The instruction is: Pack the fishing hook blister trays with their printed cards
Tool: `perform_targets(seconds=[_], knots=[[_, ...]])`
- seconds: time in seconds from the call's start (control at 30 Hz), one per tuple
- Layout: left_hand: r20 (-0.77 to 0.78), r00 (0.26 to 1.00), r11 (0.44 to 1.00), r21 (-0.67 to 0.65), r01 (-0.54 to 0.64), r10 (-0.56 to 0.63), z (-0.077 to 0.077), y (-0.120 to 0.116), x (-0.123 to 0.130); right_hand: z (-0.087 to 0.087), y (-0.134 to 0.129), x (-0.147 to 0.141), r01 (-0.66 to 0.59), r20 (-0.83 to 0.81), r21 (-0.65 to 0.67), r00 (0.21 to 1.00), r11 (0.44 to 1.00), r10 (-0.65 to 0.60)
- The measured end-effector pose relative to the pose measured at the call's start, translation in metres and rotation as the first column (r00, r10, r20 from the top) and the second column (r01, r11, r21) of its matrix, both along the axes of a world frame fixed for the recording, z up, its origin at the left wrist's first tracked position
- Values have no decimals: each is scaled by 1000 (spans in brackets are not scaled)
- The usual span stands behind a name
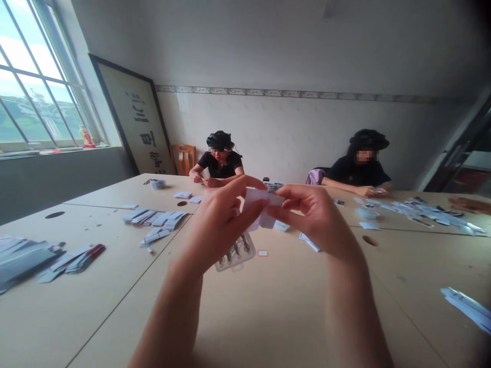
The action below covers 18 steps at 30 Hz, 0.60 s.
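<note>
Between my two hands, raised over the table, is a folded white card (256,196). My left hand (229,214) pinches its left part between thumb and fingers. With thumb and fingertips, my right hand (312,212) grips the right part of the same card. Below and partly behind my left hand lies a clear plastic case (240,254) holding several small dark metal pieces, too small to name. A small white label with a red border (263,253) lies on the table just right of the case.
Stacks of white cards (155,217) lie left of my hands, with a larger pile (26,260) at the far left. More card strips (466,306) are at the right edge. Two people (218,158) sit across the table (268,317); another person's hand (470,204) shows at right.
</note>
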<state>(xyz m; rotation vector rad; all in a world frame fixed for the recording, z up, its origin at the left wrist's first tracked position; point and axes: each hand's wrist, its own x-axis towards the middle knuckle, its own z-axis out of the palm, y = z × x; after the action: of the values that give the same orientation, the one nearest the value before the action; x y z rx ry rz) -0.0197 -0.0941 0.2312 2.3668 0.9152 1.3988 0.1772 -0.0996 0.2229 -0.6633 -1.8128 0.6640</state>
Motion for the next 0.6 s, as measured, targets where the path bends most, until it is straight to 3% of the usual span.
perform_targets(seconds=[0.43,0.6], knots=[[228,969,988,-90,123,-100,-4,7,-1,-3,4,-4,-100,-144,-12,985,995,97],[271,958,993,-46,108,-91,-4,6,1,-3,4,-5,-100,-177,-30,980,995,94]])
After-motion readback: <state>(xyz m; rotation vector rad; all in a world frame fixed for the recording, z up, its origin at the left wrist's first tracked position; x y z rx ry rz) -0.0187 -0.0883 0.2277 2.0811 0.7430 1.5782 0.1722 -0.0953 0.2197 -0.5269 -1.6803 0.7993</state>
